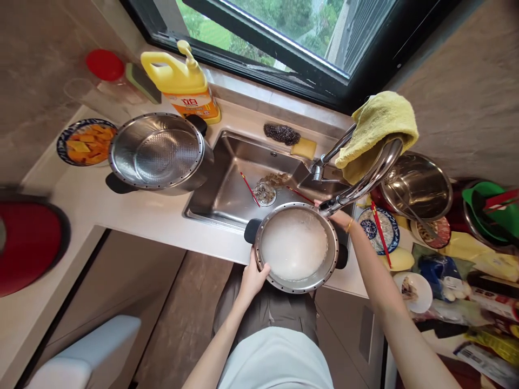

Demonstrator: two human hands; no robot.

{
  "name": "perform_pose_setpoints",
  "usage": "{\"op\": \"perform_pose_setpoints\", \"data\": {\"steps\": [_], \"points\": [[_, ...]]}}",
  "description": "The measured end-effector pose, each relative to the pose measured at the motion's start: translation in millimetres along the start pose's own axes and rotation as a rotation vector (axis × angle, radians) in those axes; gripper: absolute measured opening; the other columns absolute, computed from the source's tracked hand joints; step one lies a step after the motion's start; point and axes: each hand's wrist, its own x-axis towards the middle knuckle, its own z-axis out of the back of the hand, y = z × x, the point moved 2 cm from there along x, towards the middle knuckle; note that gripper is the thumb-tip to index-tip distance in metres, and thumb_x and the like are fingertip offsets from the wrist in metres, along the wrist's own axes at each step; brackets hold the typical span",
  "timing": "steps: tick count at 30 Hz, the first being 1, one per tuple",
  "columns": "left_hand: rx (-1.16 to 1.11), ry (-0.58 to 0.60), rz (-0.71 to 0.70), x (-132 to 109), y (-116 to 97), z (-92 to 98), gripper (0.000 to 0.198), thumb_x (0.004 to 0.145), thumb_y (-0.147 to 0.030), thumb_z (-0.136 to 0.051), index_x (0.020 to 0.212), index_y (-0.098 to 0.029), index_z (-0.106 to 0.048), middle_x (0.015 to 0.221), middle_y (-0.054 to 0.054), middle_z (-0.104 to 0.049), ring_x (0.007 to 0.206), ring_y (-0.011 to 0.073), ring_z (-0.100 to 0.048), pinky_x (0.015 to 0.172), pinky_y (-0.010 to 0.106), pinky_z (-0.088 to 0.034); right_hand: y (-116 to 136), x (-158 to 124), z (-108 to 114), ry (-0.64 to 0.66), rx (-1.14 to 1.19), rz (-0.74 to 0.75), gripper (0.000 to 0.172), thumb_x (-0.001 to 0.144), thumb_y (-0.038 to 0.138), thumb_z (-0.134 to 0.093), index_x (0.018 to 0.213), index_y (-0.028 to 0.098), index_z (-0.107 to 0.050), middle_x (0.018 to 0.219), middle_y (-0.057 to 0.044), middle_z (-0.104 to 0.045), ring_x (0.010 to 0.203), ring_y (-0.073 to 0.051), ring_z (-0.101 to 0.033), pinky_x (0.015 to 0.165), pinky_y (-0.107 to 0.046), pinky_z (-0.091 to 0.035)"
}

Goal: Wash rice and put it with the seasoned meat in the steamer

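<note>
A round steel pot [299, 286] of cloudy, whitish liquid [295, 243] is at the sink's front edge, close to my body. My left hand [254, 274] grips its near-left rim, thumb over the edge, below a black side handle [252, 231]. Beyond the pot's far right side, my right hand [340, 218] is at the end of the chrome faucet [344, 199]. The faucet partly hides its fingers, so I cannot tell what they hold. One red chopstick [299, 193] ends near those fingertips; another chopstick [249, 188] lies by the drain [265, 194], where wet brownish scraps [278, 179] have collected.
Left of the sink [211, 194] stands a steel pot [158, 151], beside a plate of orange pieces [87, 143] and a yellow detergent jug [188, 92]. A yellow cloth [381, 129] drapes the faucet. Bowls, plates and packages crowd the right counter, near a deep steel pot [417, 186].
</note>
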Motion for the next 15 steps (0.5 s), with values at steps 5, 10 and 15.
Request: {"op": "perform_pose_setpoints", "data": {"steps": [5,10,15], "points": [[0.083,-0.03,0.036,0.8,0.5,-1.9,0.075,0.082,-0.032,-0.045,0.149,-0.019,-0.015,0.085,0.008,-0.07,0.081,0.0274,-0.068,0.072,0.032,-0.047,-28.2,-39.9,-27.7,0.085,0.361,-0.141,0.056,0.061,0.034,-0.065,0.115,0.02,-0.06,0.108,-0.006,-0.065,0.103,-0.026,-0.057,0.092,-0.04,-0.046],[0.118,-0.052,0.043,2.4,-6.0,1.9,0.073,0.08,-0.028,-0.045,0.148,-0.019,-0.02,0.09,0.009,-0.07,0.085,0.0279,-0.067,0.072,0.032,-0.047,-37.1,-37.1,-38.5,0.03,0.591,-0.295,0.069,0.049,0.022,-0.055,0.118,0.021,-0.054,0.087,0.0,-0.065,0.072,-0.02,-0.059,0.061,-0.03,-0.05],[0.134,-0.113,-0.012,4.3,-21.0,25.1,0.067,0.079,-0.024,-0.045,0.144,-0.02,-0.029,0.097,0.009,-0.069,0.088,0.0261,-0.066,0.077,0.032,-0.048,-26.2,-38.1,-43.7,0.013,0.754,-0.37,0.08,0.046,0.016,-0.052,0.126,0.023,-0.048,0.072,0.004,-0.061,0.051,-0.012,-0.049,0.045,-0.022,-0.04]]}}
